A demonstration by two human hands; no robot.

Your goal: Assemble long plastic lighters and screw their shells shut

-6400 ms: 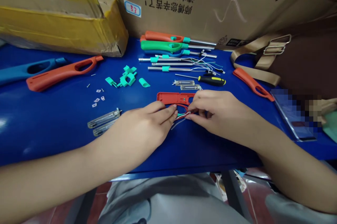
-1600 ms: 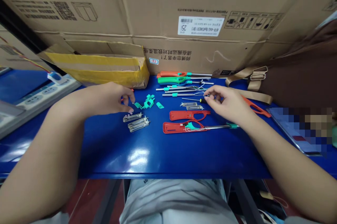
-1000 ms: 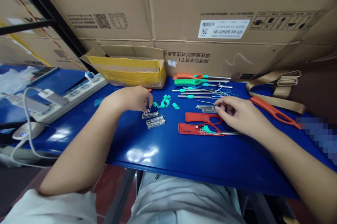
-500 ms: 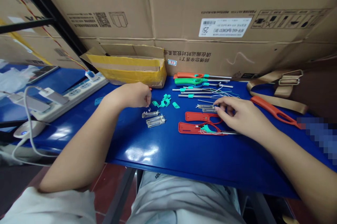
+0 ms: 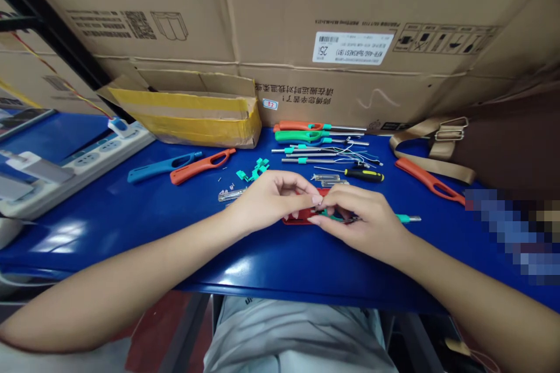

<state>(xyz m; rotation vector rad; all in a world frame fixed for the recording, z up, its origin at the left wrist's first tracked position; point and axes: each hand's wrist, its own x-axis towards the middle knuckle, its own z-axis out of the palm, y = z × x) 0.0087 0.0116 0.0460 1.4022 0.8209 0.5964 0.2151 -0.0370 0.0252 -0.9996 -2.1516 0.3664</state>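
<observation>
My left hand (image 5: 280, 198) and my right hand (image 5: 361, 212) meet over a red lighter casing (image 5: 290, 222), which they largely cover. Fingertips of both are pinched together at a tiny pale part, too small to name. From under my right hand a metal tube with a teal collar (image 5: 405, 218) sticks out. Just behind the hands lie clear fuel tanks (image 5: 326, 178) and a yellow-and-black screwdriver (image 5: 364, 175). Beyond my left hand sit several teal plastic pieces (image 5: 254, 170), and another clear tank (image 5: 231, 194) is partly hidden by that hand.
Toward the back are an orange lighter (image 5: 301, 126), a green lighter (image 5: 297, 136) and wired metal tubes (image 5: 306, 160). Blue (image 5: 160, 167) and orange (image 5: 201, 166) casings lie left, near a power strip (image 5: 96, 154). A taped cardboard box (image 5: 188, 122) stands behind; a strap (image 5: 433, 163) lies right.
My left hand has moved right from beside the teal pieces to join my right hand above the red casing. My right hand has left the clear tanks, and the screwdriver now shows.
</observation>
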